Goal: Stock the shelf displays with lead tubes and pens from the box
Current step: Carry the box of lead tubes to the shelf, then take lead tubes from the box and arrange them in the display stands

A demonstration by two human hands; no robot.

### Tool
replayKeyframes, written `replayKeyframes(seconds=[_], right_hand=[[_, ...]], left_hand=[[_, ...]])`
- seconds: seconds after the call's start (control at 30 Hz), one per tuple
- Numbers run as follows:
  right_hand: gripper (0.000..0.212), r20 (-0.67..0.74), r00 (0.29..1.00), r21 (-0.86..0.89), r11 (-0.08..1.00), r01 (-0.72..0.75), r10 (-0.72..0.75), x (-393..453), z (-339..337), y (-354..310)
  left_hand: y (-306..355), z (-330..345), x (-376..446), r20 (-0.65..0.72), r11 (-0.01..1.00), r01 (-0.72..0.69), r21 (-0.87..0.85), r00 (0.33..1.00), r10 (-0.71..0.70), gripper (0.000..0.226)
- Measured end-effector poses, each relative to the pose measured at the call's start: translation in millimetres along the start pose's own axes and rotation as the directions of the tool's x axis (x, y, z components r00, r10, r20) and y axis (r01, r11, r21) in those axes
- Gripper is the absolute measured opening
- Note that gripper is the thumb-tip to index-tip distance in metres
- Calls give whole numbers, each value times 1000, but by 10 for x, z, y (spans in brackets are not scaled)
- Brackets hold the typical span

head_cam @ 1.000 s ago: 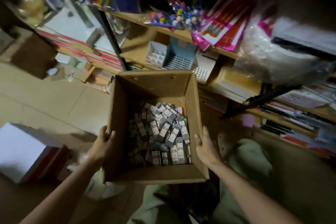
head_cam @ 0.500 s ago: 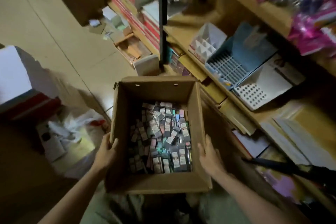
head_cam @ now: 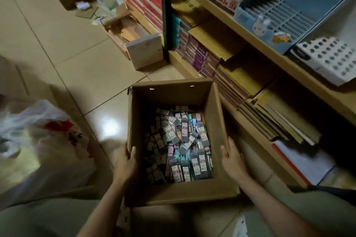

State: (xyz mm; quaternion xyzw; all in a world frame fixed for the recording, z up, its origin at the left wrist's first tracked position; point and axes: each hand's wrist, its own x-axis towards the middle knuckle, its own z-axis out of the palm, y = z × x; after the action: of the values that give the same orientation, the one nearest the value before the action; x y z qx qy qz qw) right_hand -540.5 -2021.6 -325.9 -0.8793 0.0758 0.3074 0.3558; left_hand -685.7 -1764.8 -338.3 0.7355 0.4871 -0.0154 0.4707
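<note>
A white plastic bag (head_cam: 38, 140) lies at 9 o'clock. At 6 o'clock the left hand (head_cam: 126, 163) and right hand (head_cam: 234, 160) grip the side walls of the open cardboard box (head_cam: 173, 196), thumbs inside. Lead tubes (head_cam: 185, 146) fill it; their labels are unreadable. At 1 o'clock, blue display (head_cam: 273, 19) on the shelf (head_cam: 300, 67).

We have one head-worn view, looking steeply down and forward from close above the open box (head_cam: 179, 194) at 6 o'clock; shelves (head_cam: 269, 48) run toward 2 o'clock, floor tiles (head_cam: 63, 44) toward 10.

boxes (head_cam: 179, 192): 1 | hands (head_cam: 125, 165): 2 | shelf displays (head_cam: 277, 15): 3 | plastic bags (head_cam: 38, 140): 1
</note>
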Motion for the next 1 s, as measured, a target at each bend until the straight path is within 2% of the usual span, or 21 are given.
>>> replayKeyframes(seconds=[0.13,0.37,0.57,0.7,0.77,0.83,0.9,0.93,0.97,1.0], right_hand=[[55,-60,997,18,998,57,-56,183,126,292],[51,-126,987,26,994,103,-99,171,162,731],[49,-119,988,4,995,103,-102,-47,112,922],[50,-118,989,-14,996,87,-88,-72,97,903],[50,-111,991,-43,996,76,-80,-91,81,873],[50,-140,984,-63,993,99,-107,-111,64,837],[51,-254,942,-63,975,212,-221,-144,74,768],[49,-311,899,-70,950,303,-310,-155,105,719],[46,-335,853,-98,915,392,-401,-145,158,668],[42,-319,814,-161,874,458,-486,-113,235,636]], left_hand=[[-214,312,9,13,996,-35,-82,999,36,39],[-436,504,10,-20,990,-138,28,990,139,34],[-651,542,-226,-10,989,-136,-52,991,136,34],[-662,561,-281,-57,984,-143,-107,989,138,33],[-632,573,-309,-126,977,-178,-120,979,163,36],[-585,590,-351,-252,947,-312,-72,925,286,40],[-490,656,-376,-309,836,-544,73,785,537,37],[-435,719,-372,-270,766,-631,118,722,637,34],[-382,809,-348,-190,724,-680,114,701,688,31],[-340,921,-317,-74,731,-678,78,728,682,30]])
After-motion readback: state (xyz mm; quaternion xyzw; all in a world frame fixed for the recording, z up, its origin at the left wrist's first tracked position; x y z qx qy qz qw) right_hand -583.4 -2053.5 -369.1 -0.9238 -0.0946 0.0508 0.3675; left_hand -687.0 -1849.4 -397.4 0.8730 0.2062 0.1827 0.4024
